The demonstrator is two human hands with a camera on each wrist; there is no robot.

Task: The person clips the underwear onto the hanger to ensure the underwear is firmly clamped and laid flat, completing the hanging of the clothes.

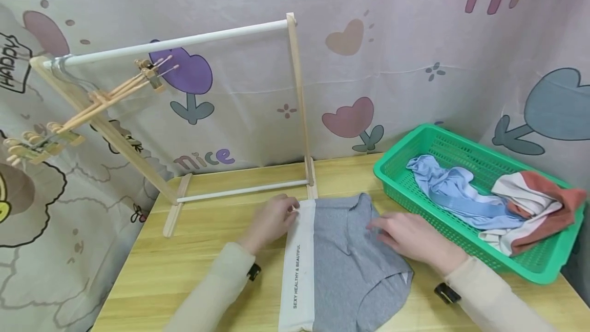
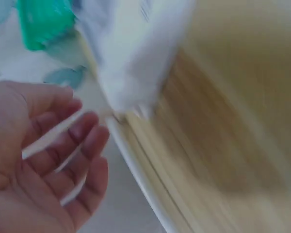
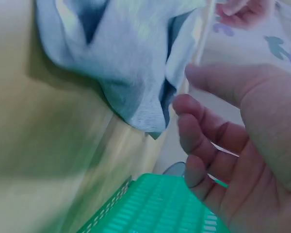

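Observation:
A pair of grey underpants (image 1: pixel 345 255) with a wide white waistband (image 1: pixel 298 270) lies flat on the table, waistband to the left. Black lettering runs along that band. My left hand (image 1: pixel 274 219) is at the band's far corner; the left wrist view shows its fingers (image 2: pixel 94 138) loosely bent and apart from the cloth. By the right-hand side of the underpants hovers my right hand (image 1: pixel 407 234). In the right wrist view its relaxed fingers (image 3: pixel 191 131) hold nothing, just off the grey cloth (image 3: pixel 126 63).
Behind the left hand stands a wooden rack (image 1: pixel 299 91) with white bars. From its top bar hangs a wooden hanger (image 1: pixel 101 104) with several clips. A green basket (image 1: pixel 401 196) at the right holds blue underpants (image 1: pixel 447 183) and a rust-and-white garment (image 1: pixel 539 204). A printed curtain (image 1: pixel 258 127) hangs behind.

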